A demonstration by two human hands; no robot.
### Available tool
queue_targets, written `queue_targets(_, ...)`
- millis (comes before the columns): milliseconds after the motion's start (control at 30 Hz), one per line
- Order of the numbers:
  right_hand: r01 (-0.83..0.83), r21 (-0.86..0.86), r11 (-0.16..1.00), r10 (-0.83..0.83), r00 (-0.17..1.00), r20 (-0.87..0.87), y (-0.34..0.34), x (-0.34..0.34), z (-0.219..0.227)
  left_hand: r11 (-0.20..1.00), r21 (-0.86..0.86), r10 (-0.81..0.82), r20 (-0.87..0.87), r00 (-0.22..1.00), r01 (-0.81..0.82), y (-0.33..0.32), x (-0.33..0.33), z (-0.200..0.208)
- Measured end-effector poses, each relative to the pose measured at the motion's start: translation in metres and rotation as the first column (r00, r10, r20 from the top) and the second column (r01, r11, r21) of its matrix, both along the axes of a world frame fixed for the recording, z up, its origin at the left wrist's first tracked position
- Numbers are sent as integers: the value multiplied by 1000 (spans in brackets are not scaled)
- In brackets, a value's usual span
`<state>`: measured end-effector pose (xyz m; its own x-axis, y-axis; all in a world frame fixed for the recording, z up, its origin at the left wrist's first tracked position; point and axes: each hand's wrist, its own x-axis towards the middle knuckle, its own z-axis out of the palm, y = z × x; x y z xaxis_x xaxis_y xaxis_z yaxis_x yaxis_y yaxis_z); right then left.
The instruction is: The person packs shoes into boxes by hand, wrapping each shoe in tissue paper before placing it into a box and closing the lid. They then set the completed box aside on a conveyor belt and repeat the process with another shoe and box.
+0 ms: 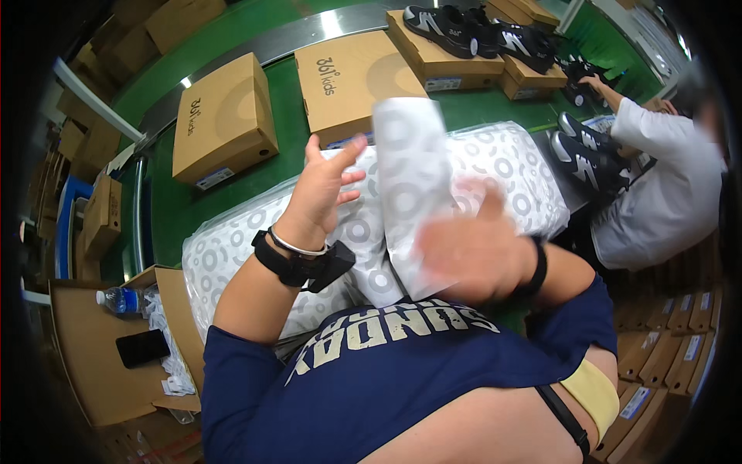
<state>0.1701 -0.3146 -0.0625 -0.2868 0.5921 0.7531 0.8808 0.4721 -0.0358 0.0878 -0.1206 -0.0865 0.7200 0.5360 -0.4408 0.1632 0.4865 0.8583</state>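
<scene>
My left hand (332, 182) is raised over a stack of white wrapping paper (510, 158) with grey rings, its fingers spread and nothing between them. A loose sheet of the same paper (410, 155) stands up from the stack, curled lengthwise, right of that hand. My right hand (475, 251) is beside the sheet's lower right edge. Motion smears its fingers, so whether it grips the sheet does not show. Clear plastic seems to wrap the stack's edges. Beyond the stack, two brown shoe boxes, the left box (224, 120) and the middle box (355, 85), sit closed on a green surface.
Black shoes (444, 31) rest on shoe boxes at the far right. A co-worker in a white shirt (657, 185) reaches toward shoes there. At left, an open carton (100, 348) holds a water bottle (120, 300) and a phone (143, 349). Boxes (657, 356) are stacked at lower right.
</scene>
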Motion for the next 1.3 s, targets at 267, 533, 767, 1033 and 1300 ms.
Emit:
queue_targets(267,600,-491,631,-743,649,-161,126,184,-115,989,-83,129,90,988,-121,150,36,-118)
queue_targets(533,521,-520,677,-731,398,-554,155,145,-131,975,196,-129,106,986,107,133,11,-74)
queue_targets(767,-187,-624,759,-650,-155,-744,103,159,-130,589,771,-38,-276,960,244,69,-23,-85)
queue_targets(1033,-522,-662,537,-630,273,-727,-15,47,-107,738,624,-205,-154,967,256,-27,-83,-101)
queue_targets(1300,-528,-382,758,-386,108,-916,107,106,-16,853,515,-227,217,949,85,101,-12,18)
